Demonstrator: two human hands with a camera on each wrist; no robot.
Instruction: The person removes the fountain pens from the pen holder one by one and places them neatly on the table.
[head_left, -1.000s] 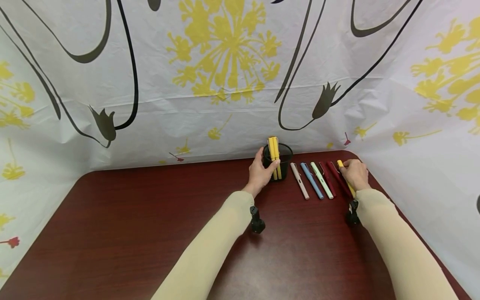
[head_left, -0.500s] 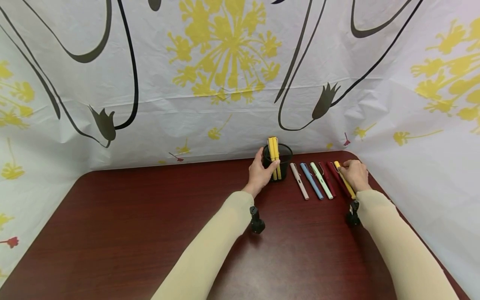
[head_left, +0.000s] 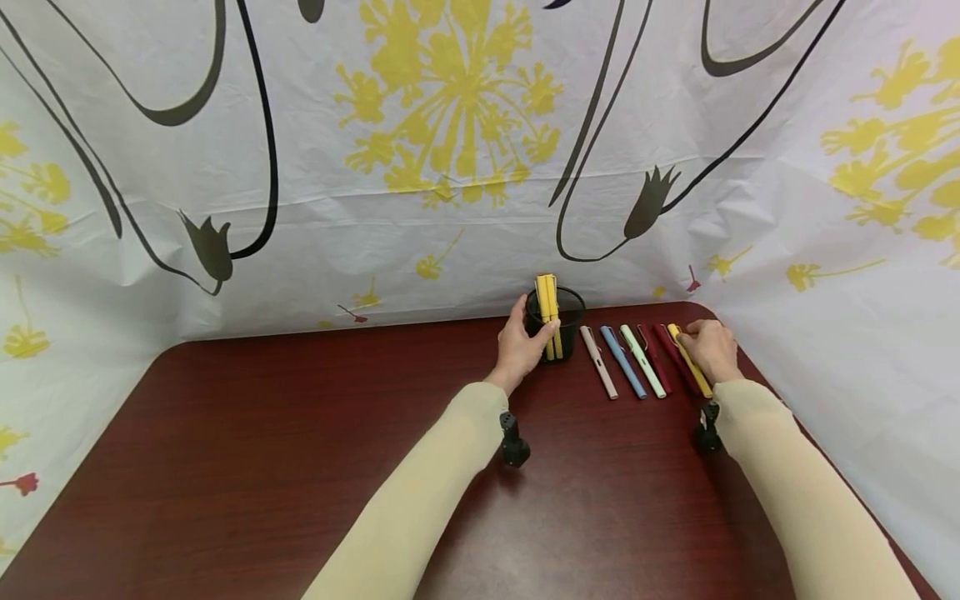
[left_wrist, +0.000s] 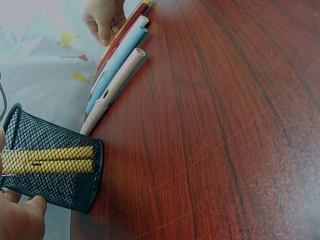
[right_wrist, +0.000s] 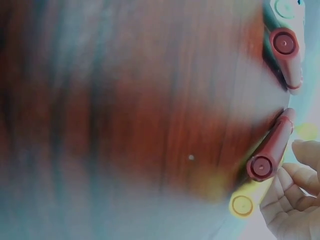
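Note:
My left hand (head_left: 521, 346) grips a black mesh pen cup (head_left: 572, 310) at the back of the table, thumb in front. Two yellow pens (head_left: 548, 296) stand upright inside the cup; the mesh shows them in the left wrist view. At the right end of a row of pens, my right hand (head_left: 712, 347) has its thumb and fingertips at the upper part of a yellow pen (head_left: 697, 375). That pen lies slanted right beside a dark red pen (right_wrist: 261, 167). In the right wrist view the other fingers curl next to it.
Left of the yellow pen lie a second dark red pen (head_left: 654, 358), a pale green pen (head_left: 645, 363), a blue pen (head_left: 624, 364) and a pinkish-beige pen (head_left: 600, 364). A patterned white sheet (head_left: 315, 208) rises behind the dark red-brown table (head_left: 300, 467).
The yellow pen at my right hand has shifted left, closer to the dark red pen. My left hand and the cup have stayed in place.

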